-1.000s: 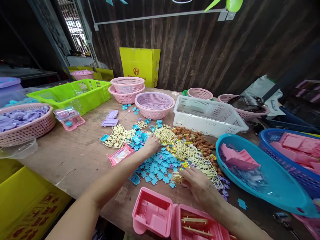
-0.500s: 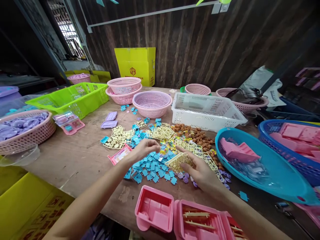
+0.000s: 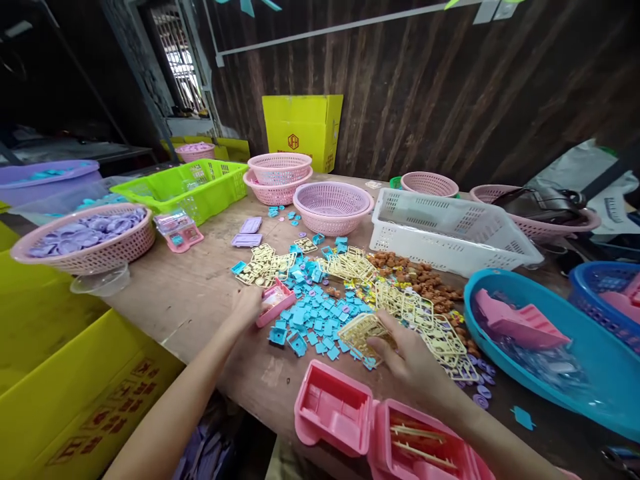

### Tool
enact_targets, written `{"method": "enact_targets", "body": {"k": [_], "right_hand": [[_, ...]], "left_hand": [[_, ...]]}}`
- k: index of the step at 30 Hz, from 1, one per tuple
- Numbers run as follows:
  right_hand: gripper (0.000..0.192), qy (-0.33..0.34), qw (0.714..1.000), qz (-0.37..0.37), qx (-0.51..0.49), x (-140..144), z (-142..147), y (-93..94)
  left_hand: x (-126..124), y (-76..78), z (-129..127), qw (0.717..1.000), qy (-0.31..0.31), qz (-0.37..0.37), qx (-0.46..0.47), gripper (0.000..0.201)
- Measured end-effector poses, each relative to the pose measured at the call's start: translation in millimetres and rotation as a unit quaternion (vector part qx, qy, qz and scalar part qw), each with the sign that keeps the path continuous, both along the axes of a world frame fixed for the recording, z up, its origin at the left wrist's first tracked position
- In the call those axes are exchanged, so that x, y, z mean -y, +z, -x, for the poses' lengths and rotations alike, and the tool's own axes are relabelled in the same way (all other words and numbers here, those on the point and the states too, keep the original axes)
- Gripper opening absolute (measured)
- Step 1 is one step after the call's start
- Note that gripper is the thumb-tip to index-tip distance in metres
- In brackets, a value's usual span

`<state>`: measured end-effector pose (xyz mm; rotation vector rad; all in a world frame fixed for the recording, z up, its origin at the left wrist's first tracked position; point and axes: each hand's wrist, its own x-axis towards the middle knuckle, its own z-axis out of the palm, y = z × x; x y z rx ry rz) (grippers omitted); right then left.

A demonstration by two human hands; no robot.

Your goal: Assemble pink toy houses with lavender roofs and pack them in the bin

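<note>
At the left of the scattered parts, my left hand is closed on the edge of a small pink plastic tray with pale contents, tilted on the table. My right hand grips a stack of cream plastic part frames between thumb and fingers, over a pile of small blue plastic pieces. More cream part frames lie beyond my right hand. Below it stand an open pink plastic box and another pink box holding several cream frames.
Brown plastic pieces are heaped before a white basket. A blue basin stands at the right. Nested baskets and a green crate sit farther back. A yellow carton is at the lower left.
My left hand has moved left and down from above the blue pieces and taken hold of the pink tray, which is now tilted. My right hand still holds the cream frames. The view has swung left.
</note>
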<state>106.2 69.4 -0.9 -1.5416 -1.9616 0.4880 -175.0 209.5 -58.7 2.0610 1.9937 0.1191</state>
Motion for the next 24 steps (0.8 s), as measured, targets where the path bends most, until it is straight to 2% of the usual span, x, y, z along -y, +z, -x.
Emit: {"method": "enact_targets", "body": {"k": [4,7,9,12,14,17,20,21,24], "right_hand": [[0.012,0.035,0.999,-0.028,-0.014,4,13,4.3],[0.013,0.05,0.998,-0.031,-0.025,9,15,6.4],[0.014,0.049,0.998,-0.035,-0.024,13,12,7.3],[0.015,0.045,0.998,-0.04,-0.023,17,6,9.2],[0.022,0.045,0.998,-0.048,-0.023,19,3,11.6],[0.035,0.071,0.995,-0.066,-0.015,21,6,17.5],[0.025,0.116,0.991,-0.061,-0.01,24,16,24.6],[0.022,0.128,0.99,-0.056,-0.009,26,20,26.8],[0.02,0.147,0.989,-0.028,0.01,28,29,32.1]], "left_hand": [[-1,-4.3,-3,1.0,0.001,-0.008,0.008,0.018],[0,-3.8,0,0.999,0.008,-0.02,0.041,0.026],[0,-2.4,4,0.997,0.014,-0.03,0.076,0.023],[1,4.6,10,0.988,0.011,-0.058,0.143,0.016],[5,13.6,10,0.98,-0.007,-0.077,0.185,0.016],[20,30.2,-1,0.951,-0.082,-0.084,0.285,0.022],[48,45.4,-23,0.89,-0.201,-0.045,0.406,0.023],[58,49.9,-31,0.874,-0.237,-0.02,0.424,0.019],[88,62.6,-50,0.855,-0.324,0.051,0.402,0.013]]}}
